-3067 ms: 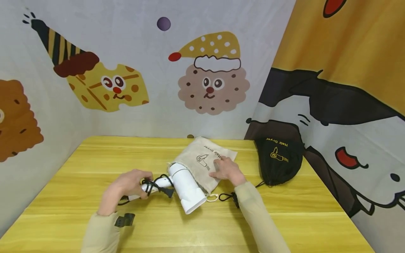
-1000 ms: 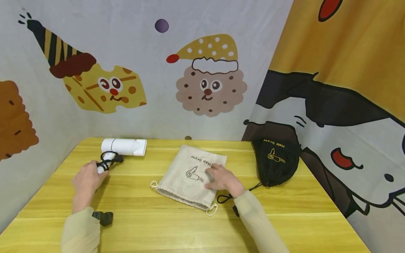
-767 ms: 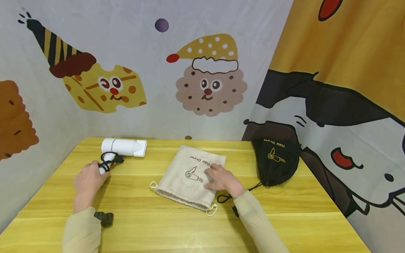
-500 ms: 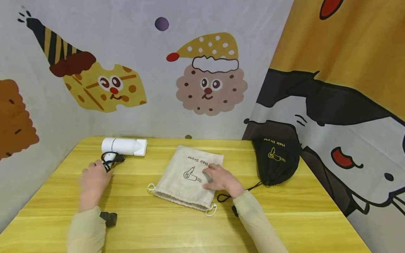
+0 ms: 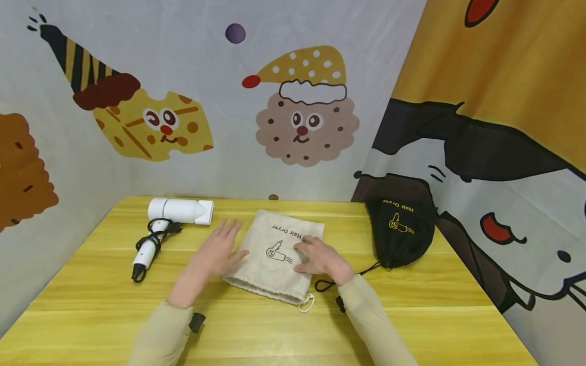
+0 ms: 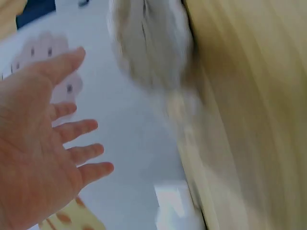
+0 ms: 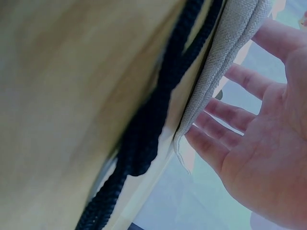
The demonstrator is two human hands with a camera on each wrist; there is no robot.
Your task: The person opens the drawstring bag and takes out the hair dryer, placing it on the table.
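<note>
A beige drawstring pouch [image 5: 261,259] printed "Hair Dryer" lies flat on the table, its mouth towards me. My right hand [image 5: 322,258] rests on the pouch's right side, fingertips touching the cloth; the right wrist view shows those fingers extended against its edge. My left hand [image 5: 215,252] is by the pouch's left edge with fingers spread and nothing in them. In the left wrist view the palm and straight fingers show, with the pouch [image 6: 153,43] blurred beside them. At the back left lies a white hair dryer [image 5: 178,211], a black cord wound round its handle.
A black drawstring pouch [image 5: 400,231], also marked "Hair Dryer", lies at the back right. Its black cord [image 5: 326,285] trails to the right forearm. The wooden table [image 5: 256,335] meets a cartoon-printed curtain [image 5: 229,168] at the back.
My left hand drew the hair dryer from the beige pouch, set it down at the back left, let go, and moved right to the pouch. My right hand stays on the pouch.
</note>
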